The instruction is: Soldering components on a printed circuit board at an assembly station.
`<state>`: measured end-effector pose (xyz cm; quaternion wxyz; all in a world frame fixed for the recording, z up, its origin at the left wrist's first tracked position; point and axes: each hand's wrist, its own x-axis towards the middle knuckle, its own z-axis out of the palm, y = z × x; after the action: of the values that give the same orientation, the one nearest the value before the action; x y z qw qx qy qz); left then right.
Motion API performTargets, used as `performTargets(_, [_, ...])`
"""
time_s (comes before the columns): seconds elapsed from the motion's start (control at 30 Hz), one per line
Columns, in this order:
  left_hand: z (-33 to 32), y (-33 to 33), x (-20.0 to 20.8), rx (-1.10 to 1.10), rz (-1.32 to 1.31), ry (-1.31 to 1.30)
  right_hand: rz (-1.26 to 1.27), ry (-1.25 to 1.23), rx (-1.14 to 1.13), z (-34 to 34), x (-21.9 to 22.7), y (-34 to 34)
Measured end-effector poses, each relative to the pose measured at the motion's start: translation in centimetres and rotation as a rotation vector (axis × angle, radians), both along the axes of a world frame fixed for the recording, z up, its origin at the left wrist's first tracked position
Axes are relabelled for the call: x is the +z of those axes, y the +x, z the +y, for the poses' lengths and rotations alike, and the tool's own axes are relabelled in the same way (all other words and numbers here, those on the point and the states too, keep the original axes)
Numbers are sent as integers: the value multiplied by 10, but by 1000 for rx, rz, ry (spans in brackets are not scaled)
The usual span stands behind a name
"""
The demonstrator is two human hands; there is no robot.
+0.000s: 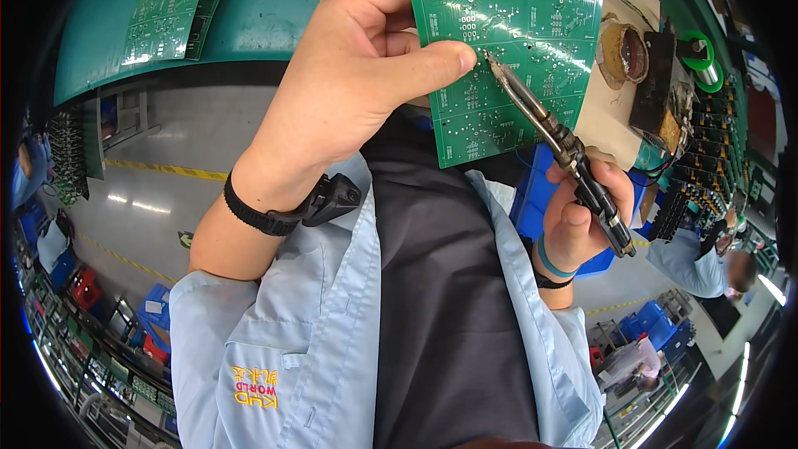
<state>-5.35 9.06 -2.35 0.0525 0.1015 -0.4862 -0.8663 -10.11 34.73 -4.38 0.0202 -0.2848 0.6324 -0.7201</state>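
Observation:
A green circuit board panel (515, 25), divided by score lines and dotted with solder points, is held up by my left hand (357, 66). My left thumb presses flat on its face near the left edge, with the fingers behind it. In my right hand (586, 208) is a soldering iron (573, 154), gripped by its dark handle and slanting up to the left. Its tip is at the board's face, just right of my left thumb; whether it touches cannot be made out.
More green boards (166, 4) lie on the teal tabletop (258, 12) at the far left. To the right are a round tin (623, 54), a green solder spool (702, 62) and a dark block-like stand (661, 87). Blue bins (536, 199) sit below the bench, and a co-worker (694, 262) is farther right.

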Motion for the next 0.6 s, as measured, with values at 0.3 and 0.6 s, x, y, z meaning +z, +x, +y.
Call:
performTargets(0.3, [1, -1, -1, 17, -9, -30, 2, 17, -9, 0, 1, 1])
performTargets(0.6, [0, 0, -2, 31, -8, -93, 7, 27, -18, 0, 0, 2])
